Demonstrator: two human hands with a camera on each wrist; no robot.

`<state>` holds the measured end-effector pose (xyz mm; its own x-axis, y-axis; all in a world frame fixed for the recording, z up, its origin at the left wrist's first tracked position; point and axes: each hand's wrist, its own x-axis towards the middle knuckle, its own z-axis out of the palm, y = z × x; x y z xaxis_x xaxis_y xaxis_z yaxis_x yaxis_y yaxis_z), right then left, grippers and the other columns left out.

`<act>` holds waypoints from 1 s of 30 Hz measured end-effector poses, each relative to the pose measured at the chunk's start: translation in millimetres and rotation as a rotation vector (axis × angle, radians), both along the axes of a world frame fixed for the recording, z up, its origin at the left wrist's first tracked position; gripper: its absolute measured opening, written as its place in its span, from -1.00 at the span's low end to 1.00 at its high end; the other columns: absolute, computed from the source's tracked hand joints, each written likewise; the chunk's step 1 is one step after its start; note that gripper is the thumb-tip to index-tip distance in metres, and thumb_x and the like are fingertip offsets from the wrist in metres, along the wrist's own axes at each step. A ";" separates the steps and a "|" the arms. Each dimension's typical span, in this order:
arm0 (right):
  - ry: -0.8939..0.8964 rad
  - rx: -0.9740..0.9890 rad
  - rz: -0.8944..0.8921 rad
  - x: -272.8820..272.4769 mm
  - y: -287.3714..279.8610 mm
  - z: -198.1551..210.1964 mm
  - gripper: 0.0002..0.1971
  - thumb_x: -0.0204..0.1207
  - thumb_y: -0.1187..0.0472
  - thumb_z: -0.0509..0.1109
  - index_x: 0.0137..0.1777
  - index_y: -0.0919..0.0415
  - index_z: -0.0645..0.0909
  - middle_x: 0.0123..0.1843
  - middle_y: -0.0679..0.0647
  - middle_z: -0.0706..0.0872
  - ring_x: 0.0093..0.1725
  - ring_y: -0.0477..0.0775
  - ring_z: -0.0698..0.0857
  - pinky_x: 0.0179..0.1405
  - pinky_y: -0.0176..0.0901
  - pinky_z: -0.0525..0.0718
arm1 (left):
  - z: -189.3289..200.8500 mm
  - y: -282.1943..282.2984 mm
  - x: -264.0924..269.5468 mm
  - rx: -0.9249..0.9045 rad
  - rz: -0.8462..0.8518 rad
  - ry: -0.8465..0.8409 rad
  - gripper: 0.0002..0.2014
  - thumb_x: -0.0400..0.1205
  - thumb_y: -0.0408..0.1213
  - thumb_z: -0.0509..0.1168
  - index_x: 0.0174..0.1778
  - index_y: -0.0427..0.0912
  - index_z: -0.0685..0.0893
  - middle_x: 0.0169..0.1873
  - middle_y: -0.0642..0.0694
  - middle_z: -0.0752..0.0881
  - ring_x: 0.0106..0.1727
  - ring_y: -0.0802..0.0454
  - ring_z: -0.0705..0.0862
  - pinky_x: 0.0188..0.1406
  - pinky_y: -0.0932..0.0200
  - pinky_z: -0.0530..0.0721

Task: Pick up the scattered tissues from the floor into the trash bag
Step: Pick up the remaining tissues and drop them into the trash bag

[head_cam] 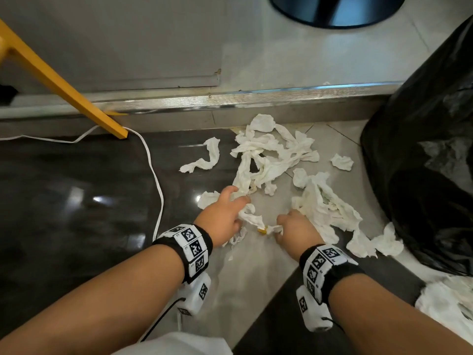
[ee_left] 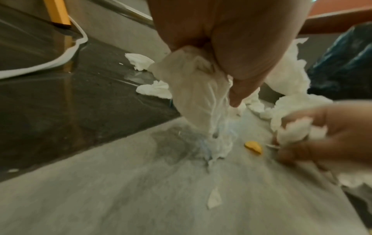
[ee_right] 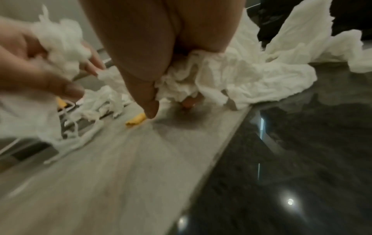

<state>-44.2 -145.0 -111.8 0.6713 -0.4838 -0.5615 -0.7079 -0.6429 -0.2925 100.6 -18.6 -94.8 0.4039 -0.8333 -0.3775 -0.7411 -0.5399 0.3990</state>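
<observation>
Two hands are showing: left hand (head_cam: 222,216), right hand (head_cam: 294,228), each gripping one wad of tissue.

Two marker wristbands are showing, one per wrist: left (head_cam: 188,248), right (head_cam: 323,263).

One black trash bag (head_cam: 422,149) is standing at the right.

Tissues (head_cam: 268,155): exact count not possible; the pieces are tangling and overlapping. At least four separate pieces are lying apart from the main heap: one strip (head_cam: 204,157) at the left, one small ball (head_cam: 341,161) near the bag, one (head_cam: 207,198) by the left hand, one (head_cam: 384,242) at the bag's foot.

One yellow scrap (ee_left: 253,147) is lying between the hands.

One white cable (head_cam: 153,170). One yellow leg (head_cam: 64,85). One dark round base (head_cam: 335,11).
</observation>
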 end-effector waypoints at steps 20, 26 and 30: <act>-0.465 0.126 -0.374 25.8 -74.4 116.0 -0.74 0.56 0.07 0.32 0.07 0.26 0.61 -0.05 0.18 0.78 -0.26 0.06 0.77 -0.28 -0.17 0.69 | 3.2 0.8 11.0 -0.138 0.241 0.104 -0.93 0.50 -0.32 0.25 -0.23 -0.11 0.46 -0.25 -0.05 0.59 -0.21 -0.06 0.59 -0.23 0.14 0.54; -0.438 0.128 -0.408 26.0 -63.4 110.6 -0.67 0.35 0.29 0.48 0.14 0.25 0.64 -0.20 0.10 0.74 -0.20 0.16 0.70 -0.23 -0.09 0.64 | 18.3 10.3 12.6 -0.279 0.458 0.243 -0.84 0.56 -0.39 0.19 -0.21 -0.01 0.41 -0.34 -0.01 0.61 -0.25 -0.09 0.60 -0.38 0.22 0.48; -0.496 0.186 -0.402 27.1 -52.9 107.2 -0.79 0.45 0.37 0.35 0.06 0.16 0.60 -0.17 0.14 0.74 -0.24 0.12 0.73 -0.29 -0.12 0.69 | 14.2 15.8 11.6 -0.295 0.533 0.309 -0.74 0.52 -0.14 0.39 0.10 -0.03 0.58 -0.11 0.01 0.74 -0.09 0.08 0.68 -0.14 0.24 0.53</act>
<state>-17.1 -197.9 -4.7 0.6593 -0.6753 -0.3308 -0.6351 -0.2645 -0.7258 112.1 -2.8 -80.6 0.6980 -0.6362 -0.3287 -0.2327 -0.6357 0.7360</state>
